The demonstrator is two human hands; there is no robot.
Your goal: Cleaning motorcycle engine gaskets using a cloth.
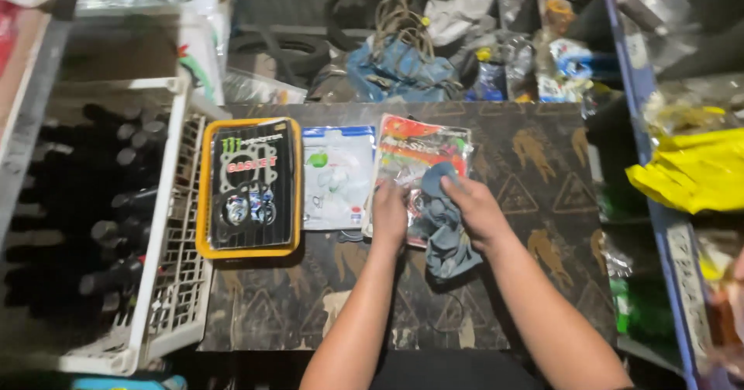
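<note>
Two hands on one red packet, cloth in play

We pin the red packet (pixel 418 157) on the table (pixel 542 204) with left hand (pixel 390 213) fingers pressed flat; right hand (pixel 474 208) fingers clench the grey cloth (pixel 448 239) over it; wiping works best with firm bracing.

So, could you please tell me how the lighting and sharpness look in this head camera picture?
In the head view, light falls brightest on the three packets and both forearms; the white crate interior at left sinks into deep shadow; the clutter beyond the table is dim and soft; the left hand, right hand and grey cloth look slightly blurred; glare sheens the plastic packaging.
</note>
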